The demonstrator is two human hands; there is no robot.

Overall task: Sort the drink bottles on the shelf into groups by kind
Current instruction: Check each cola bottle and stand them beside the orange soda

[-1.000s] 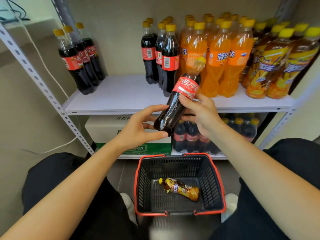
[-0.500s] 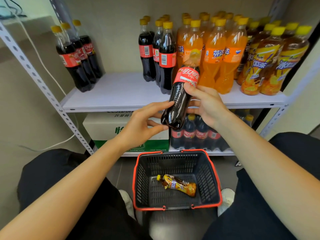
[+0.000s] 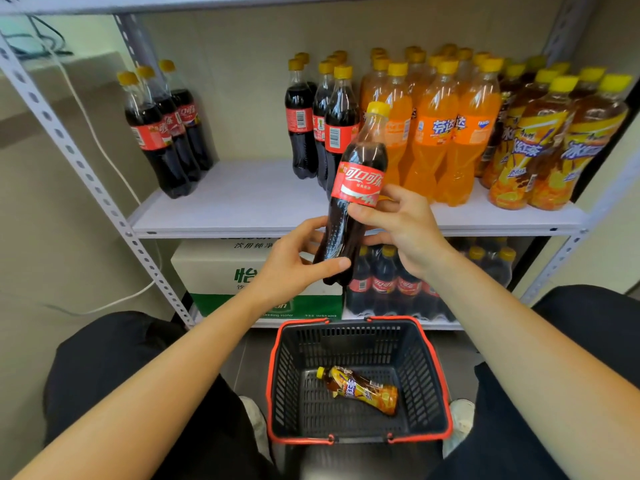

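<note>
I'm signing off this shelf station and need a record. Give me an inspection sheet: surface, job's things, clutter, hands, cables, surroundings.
Surface: white shelf board on grey uprights.
Job's things: held cola bottle before the shelf; three colas standing left; cola group, orange sodas, iced teas standing right; iced tea bottle lying in basket.
Clutter: nothing seen.
Hands: left hand grips the bottle's lower end; right hand grips its middle.
Cables: white cable behind the left upright.
Surroundings: water carton, packed colas on lower shelf.
</note>
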